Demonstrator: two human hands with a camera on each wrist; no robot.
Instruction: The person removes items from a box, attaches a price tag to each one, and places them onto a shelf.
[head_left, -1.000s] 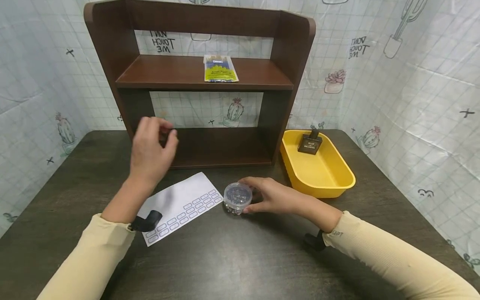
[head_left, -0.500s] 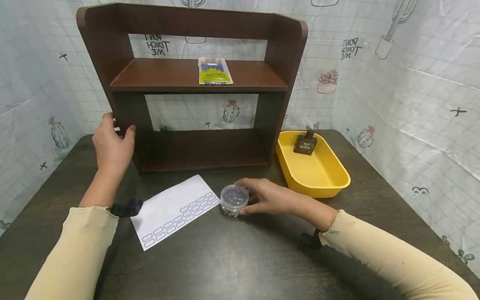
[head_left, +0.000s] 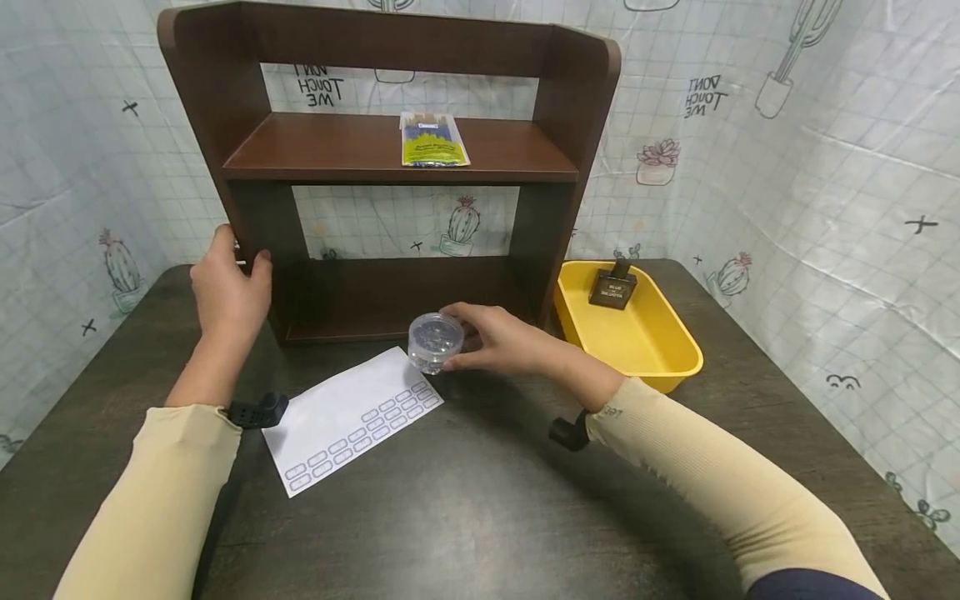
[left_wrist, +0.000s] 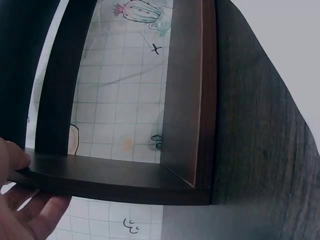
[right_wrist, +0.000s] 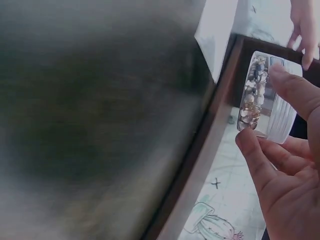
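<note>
My left hand (head_left: 231, 290) grips the left side panel of the dark brown shelf (head_left: 401, 171); in the left wrist view its thumb is on one face of the panel and its fingers (left_wrist: 50, 212) on the other. With my right hand (head_left: 498, 340) I hold a round clear jar (head_left: 435, 342) with a translucent lid, raised above the table in front of the shelf's lower level. Small shiny pieces, grey and gold, show through its wall in the right wrist view, where thumb and fingers pinch the jar (right_wrist: 257, 97). Below it lies a white sheet (head_left: 348, 417) printed with small label shapes.
A yellow-green packet (head_left: 433, 140) lies on the shelf's upper board. To the right stands a yellow tray (head_left: 637, 350) with a dark square bottle (head_left: 612, 287) inside. Patterned sheeting (head_left: 847, 208) hangs behind and beside the table (head_left: 480, 517).
My left hand has moved left from in front of the shelf to its left panel and taken hold there. My right hand has lifted the jar off the table, forward and left.
</note>
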